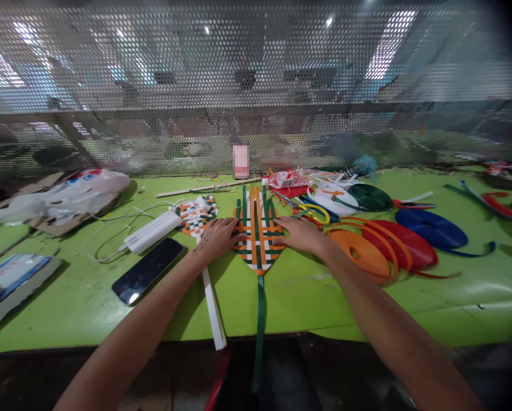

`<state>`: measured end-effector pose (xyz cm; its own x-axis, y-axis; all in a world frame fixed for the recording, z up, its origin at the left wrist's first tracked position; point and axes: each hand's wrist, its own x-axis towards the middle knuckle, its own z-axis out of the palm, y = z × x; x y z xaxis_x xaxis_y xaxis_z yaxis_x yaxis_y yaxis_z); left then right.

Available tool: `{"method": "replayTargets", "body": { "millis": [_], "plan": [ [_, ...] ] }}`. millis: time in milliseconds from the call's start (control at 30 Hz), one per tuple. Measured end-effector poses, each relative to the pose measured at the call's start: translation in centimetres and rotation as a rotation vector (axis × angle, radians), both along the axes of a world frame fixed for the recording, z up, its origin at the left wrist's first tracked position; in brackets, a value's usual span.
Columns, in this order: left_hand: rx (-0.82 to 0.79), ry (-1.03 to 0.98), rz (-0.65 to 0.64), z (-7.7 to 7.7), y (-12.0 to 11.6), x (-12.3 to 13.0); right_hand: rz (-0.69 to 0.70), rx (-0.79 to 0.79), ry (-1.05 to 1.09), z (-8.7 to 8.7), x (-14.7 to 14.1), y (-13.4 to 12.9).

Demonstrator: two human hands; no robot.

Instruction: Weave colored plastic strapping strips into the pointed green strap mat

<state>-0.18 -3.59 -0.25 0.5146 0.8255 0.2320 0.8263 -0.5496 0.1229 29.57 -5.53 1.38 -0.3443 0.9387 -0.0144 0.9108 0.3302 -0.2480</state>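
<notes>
A woven piece of orange, white and green strips (259,242) lies flat on the green table, narrowing to a point toward the near edge. From that tip a green strip (260,308) hangs over the table edge. My left hand (221,237) rests at the left side of the weave, its fingertips touching it. On the opposite side my right hand (296,233) has its fingers on the weave's right edge. Both hands have fingers stretched out. Beside my left hand lies a second woven piece (191,220), with a white strip (213,311) running toward the table edge.
White power bank (153,231) with a cable and a black phone (148,269) lie left. Rolls of orange (358,254), red (414,248), blue (431,227) and green strip (370,197) spread right. Scissors (287,199) lie behind my right hand. A perforated metal screen (256,68) stands behind.
</notes>
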Motion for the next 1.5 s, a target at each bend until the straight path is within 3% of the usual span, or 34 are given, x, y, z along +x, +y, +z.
{"method": "replayTargets", "body": {
  "millis": [533,1033,1267,1500],
  "plan": [
    [0.036,0.044,0.023,1.0,-1.3,0.1,-0.038,0.063,-0.023,1.8,-0.8,-1.0],
    [0.033,-0.018,-0.007,1.3,-1.4,0.2,0.006,0.055,0.009,1.3,-0.4,-0.8],
    [-0.059,-0.019,0.082,1.5,-1.6,0.5,0.005,0.047,0.051,0.9,-0.2,-0.6],
    [-0.075,-0.029,0.086,1.4,-1.4,0.6,-0.020,0.035,0.081,1.4,-0.6,-0.9]
  ]
}}
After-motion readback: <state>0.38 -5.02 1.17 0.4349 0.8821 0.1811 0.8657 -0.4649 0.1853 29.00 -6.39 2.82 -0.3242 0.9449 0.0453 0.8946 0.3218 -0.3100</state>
